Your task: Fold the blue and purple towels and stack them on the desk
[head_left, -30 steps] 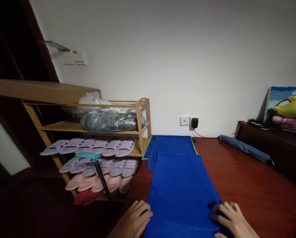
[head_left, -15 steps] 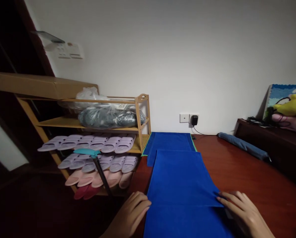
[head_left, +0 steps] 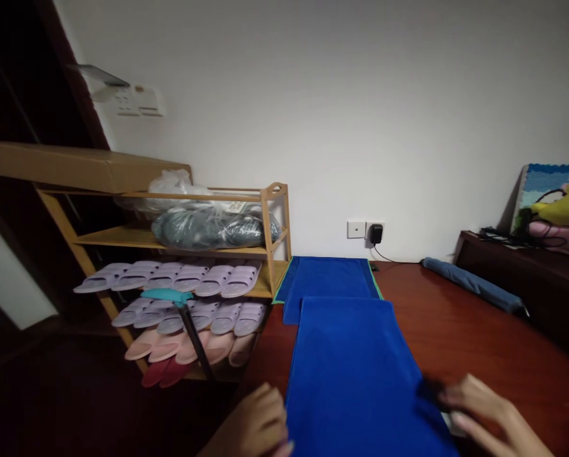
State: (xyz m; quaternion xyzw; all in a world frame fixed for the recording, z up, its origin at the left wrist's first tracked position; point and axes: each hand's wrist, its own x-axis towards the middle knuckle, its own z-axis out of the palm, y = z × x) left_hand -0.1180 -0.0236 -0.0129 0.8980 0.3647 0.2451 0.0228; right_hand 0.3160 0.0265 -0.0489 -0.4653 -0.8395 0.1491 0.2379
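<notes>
A blue towel [head_left: 351,368] runs along the dark red wooden surface in front of me, its near end cut off by the bottom of the view. At its left edge is my left hand [head_left: 258,422], fingers curled closed on the cloth. My right hand [head_left: 487,409] is closed at the right edge, blurred, with the dark, lifted towel side by its fingertips and a small white patch, perhaps a label, beside the thumb. Beyond lies more folded blue cloth [head_left: 332,276] with green edging, partly covered by the near towel.
At left stands a wooden shoe rack [head_left: 268,254] with several slippers [head_left: 241,279], bagged items [head_left: 208,225] and a cardboard box [head_left: 122,171]. A teal-topped handle [head_left: 167,296] rises before it. A rolled blue cloth [head_left: 472,285] lies back right. A black plug [head_left: 376,233] sits in the wall.
The crosswise edge seen on the near towel half a second ago no longer shows. My right hand has shifted outward and slightly down; my left hand has turned and dropped a little.
</notes>
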